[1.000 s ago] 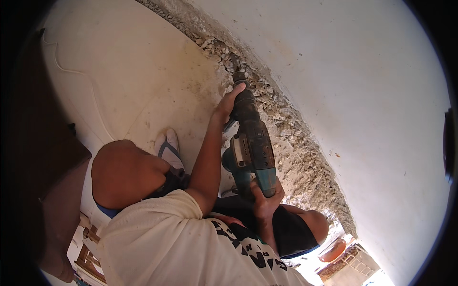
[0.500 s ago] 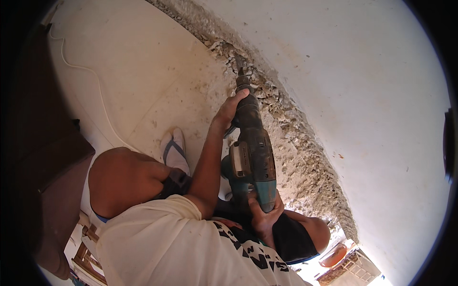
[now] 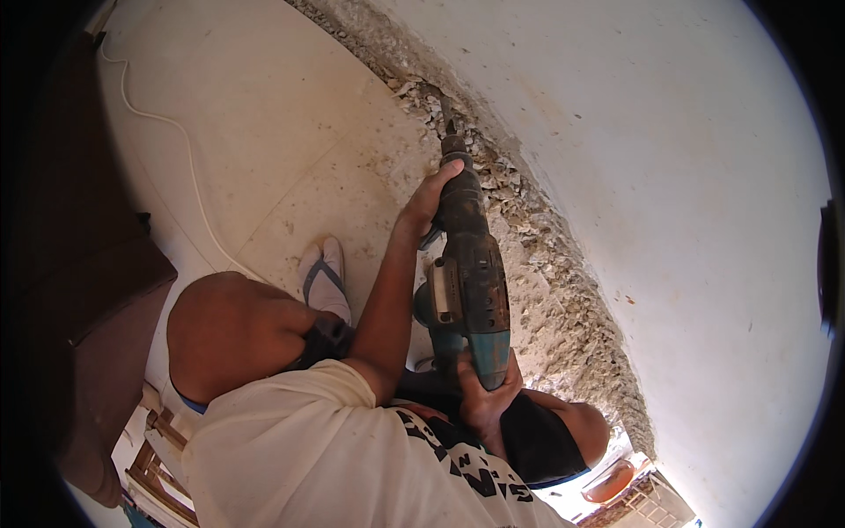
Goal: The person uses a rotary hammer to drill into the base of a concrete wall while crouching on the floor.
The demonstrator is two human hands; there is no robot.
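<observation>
A dusty black and teal demolition hammer (image 3: 473, 255) lies lengthwise in front of me, its nose pointing away. My left hand (image 3: 433, 192) is closed round the front of it, just behind the collar, with the thumb on top. At the rear, my right hand (image 3: 486, 400) is wrapped about the teal grip; the fingers underneath are partly hidden. From the nose runs a dark chisel bit (image 3: 447, 113), whose end reaches into the broken rubble (image 3: 502, 176) at the foot of the white wall (image 3: 669, 194). The bit's tip cannot be made out clearly.
A rough trench (image 3: 563, 299) of chipped mortar follows the wall. Pale floor tiles (image 3: 255, 106) lie to the left, crossed by a white cable (image 3: 189, 150). My sandalled foot (image 3: 324, 275) stands beside the hammer. Dark furniture (image 3: 114, 282) is at far left; an orange basin (image 3: 609, 481) sits lower right.
The view has shifted slightly. Both hands keep their hold on the demolition hammer, and its bit stays in the rubble at nearly the same spot by the wall.
</observation>
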